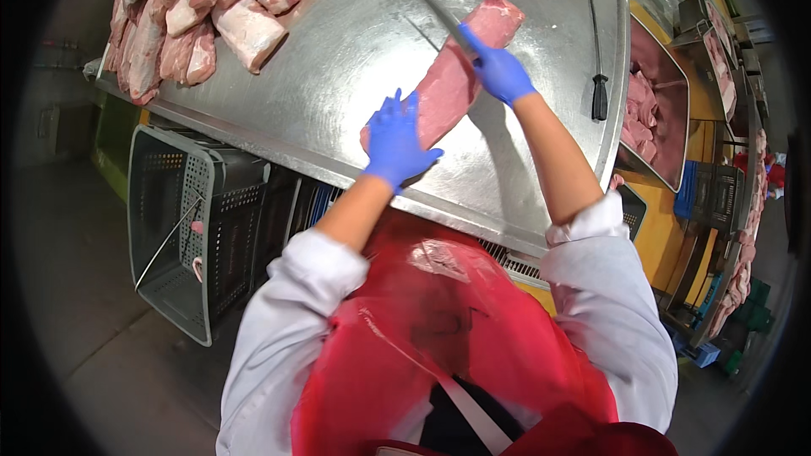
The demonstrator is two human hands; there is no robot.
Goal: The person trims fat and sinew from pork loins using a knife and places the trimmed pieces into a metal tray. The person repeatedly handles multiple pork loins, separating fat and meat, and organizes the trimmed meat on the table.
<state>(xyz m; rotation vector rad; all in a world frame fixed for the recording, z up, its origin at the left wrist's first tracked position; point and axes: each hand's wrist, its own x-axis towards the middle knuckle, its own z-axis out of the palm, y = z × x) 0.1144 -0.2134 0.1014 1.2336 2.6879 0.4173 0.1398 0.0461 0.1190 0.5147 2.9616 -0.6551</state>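
Red apron point(439, 355) below; left hand point(395, 145) presses flat on soft, slippery pork loin point(448, 84); right hand point(500, 73) grips knife point(443, 19) above it.

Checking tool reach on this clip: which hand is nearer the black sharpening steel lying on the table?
Right. The right hand, gripping the knife over the meat, is just left of the steel; the left hand is farther left, at the meat's near end.

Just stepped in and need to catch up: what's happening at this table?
A person in blue gloves is working a long cut of pork on a steel table. The left hand presses its near end flat, while the right hand holds a knife against its far part. More cuts are piled at the far left; a sharpening steel lies to the right.
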